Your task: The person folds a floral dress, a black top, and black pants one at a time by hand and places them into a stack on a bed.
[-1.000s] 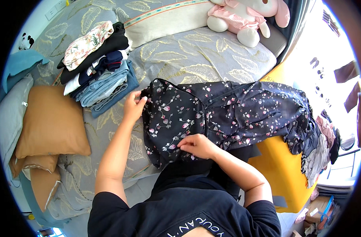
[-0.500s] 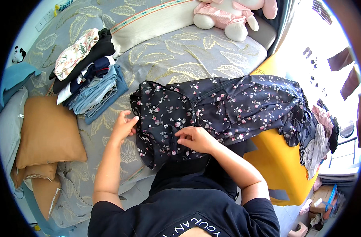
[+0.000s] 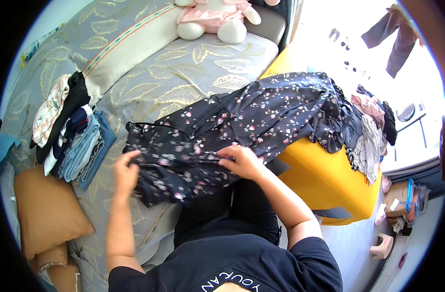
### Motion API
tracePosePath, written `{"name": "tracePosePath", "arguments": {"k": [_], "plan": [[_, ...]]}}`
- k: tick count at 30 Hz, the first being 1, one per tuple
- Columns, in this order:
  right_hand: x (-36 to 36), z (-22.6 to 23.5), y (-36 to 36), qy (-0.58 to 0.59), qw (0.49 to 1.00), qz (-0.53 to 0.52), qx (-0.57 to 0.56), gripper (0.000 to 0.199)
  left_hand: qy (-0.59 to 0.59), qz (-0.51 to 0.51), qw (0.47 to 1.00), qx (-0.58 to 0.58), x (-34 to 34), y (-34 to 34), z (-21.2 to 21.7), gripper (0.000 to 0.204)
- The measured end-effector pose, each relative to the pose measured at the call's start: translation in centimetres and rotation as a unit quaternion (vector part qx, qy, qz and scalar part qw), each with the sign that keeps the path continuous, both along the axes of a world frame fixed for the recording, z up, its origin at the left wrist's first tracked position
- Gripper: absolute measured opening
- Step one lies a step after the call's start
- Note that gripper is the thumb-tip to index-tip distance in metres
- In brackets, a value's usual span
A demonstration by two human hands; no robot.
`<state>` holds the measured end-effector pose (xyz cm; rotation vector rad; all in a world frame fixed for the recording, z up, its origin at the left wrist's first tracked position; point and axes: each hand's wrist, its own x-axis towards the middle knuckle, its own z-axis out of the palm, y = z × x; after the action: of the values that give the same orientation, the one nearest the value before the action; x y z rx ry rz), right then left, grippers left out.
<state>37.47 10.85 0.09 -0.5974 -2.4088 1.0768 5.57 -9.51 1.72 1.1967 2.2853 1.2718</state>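
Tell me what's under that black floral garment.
Around the black floral garment, a grey leaf-patterned cover shows at left and yellow furniture at right; the cloth appears to lie across both. Anything fully beneath it is covered and can't be seen.

The dress (image 3: 276,107) lies across in front of us
We have its left end over the sofa (image 3: 149,80), its right on the upholstered block (image 3: 324,180). Left of it on the sofa sits a stack of folded clothes (image 3: 74,126), with cushions (image 3: 52,209) nearer us; behind it, a plush toy (image 3: 215,19); at its right end, a clothes heap (image 3: 368,131).
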Motion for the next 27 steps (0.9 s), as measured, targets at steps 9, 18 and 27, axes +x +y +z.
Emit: {"name": "tracePosePath", "arguments": {"k": [9,18,27], "plan": [[7.2,0.8,7.8,0.022,0.978,-0.206,0.0,0.023,0.329,0.144,0.92,-0.155,-10.3,-3.1,1.1,0.03],[-0.2,2.8,13.0,-0.065,0.975,-0.166,0.136,0.023,0.258,0.165,0.946,-0.108,-11.0,-3.4,-0.8,0.051],[-12.2,0.6,9.6,-0.132,0.948,-0.008,0.29,0.032,-0.178,0.29,0.94,-0.023,-13.0,-6.6,-5.0,0.057]]}}
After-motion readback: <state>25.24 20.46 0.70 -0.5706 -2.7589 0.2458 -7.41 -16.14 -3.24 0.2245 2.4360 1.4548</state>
